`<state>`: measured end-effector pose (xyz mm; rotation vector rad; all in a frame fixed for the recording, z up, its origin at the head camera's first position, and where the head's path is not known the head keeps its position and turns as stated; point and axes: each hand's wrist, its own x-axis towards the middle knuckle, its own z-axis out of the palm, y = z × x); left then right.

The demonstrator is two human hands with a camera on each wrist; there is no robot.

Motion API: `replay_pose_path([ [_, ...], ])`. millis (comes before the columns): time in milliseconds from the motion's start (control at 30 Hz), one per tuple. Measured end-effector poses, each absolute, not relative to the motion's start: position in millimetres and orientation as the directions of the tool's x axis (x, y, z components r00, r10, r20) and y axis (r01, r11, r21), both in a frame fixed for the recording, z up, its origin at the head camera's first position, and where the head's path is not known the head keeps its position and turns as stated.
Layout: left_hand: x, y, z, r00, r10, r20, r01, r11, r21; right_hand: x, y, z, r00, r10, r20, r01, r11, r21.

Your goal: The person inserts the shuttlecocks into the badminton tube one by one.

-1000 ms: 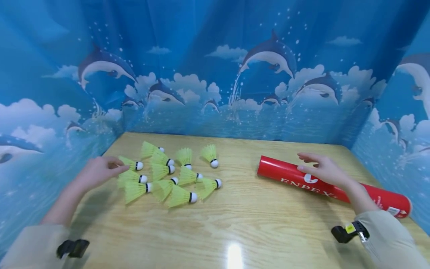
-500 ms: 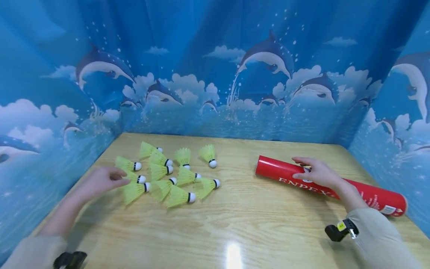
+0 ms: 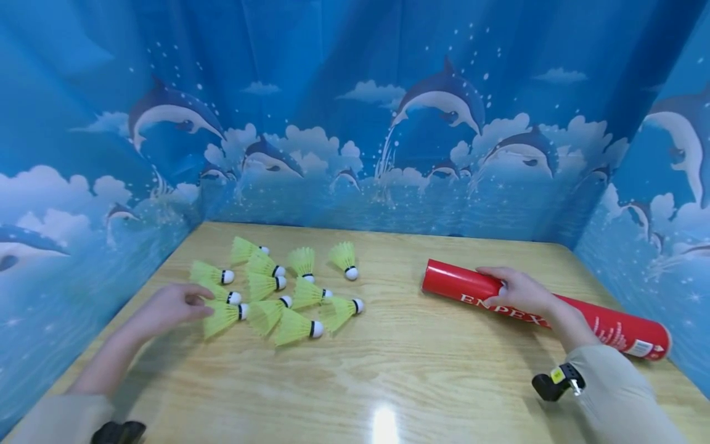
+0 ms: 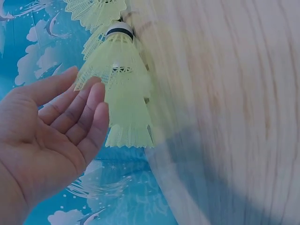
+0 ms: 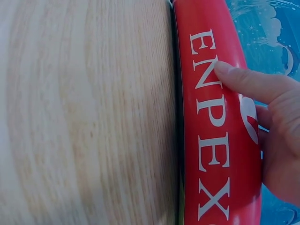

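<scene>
"What do you have on the left of the frame?"

"From my station I see a pale wooden surface (image 5: 89, 103), its grain running up and down."

"And right of centre?"

"A red tube (image 5: 236, 145), running from the top edge to the bottom edge. I can read 5 white letters (image 5: 211, 112), ENPEX, going downward, and there's a white mark (image 5: 249, 117) on the tube's right side."

"Where's my right hand (image 5: 283, 131)?"

"At the right edge, holding the tube. I see the thumb on the N; other fingers show partly at the tube's right side, tips hidden."

"Behind it?"

"Blue cloth (image 5: 262, 33) with white patterning, upper right and lower right."
</scene>
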<state>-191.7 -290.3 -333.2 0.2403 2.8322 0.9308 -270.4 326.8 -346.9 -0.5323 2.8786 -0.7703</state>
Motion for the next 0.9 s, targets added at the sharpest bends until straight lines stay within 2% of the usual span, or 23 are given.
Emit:
replay_pose_path([
  [300, -192.9, -288.4, -336.2, -0.976, 0.165, -0.139, 0.017, 0.699, 0.715, -270.8, 323.5, -345.1, -0.933, -0.354, -0.067, -0.281, 0.832, -0.477],
  [633, -196.3, -287.4, -335.6, -0.984, 0.149, -0.1, 0.035, 0.708, 0.705, -271.1, 324.5, -346.0, -0.934, -0.355, -0.039, -0.303, 0.846, -0.439],
  [900, -195.8, -287.1, -324.4, -0.994, 0.105, -0.019, 0.062, 0.712, 0.699, -268.7, 325.8, -347.4, -0.926, -0.377, 0.014, -0.353, 0.854, -0.383],
])
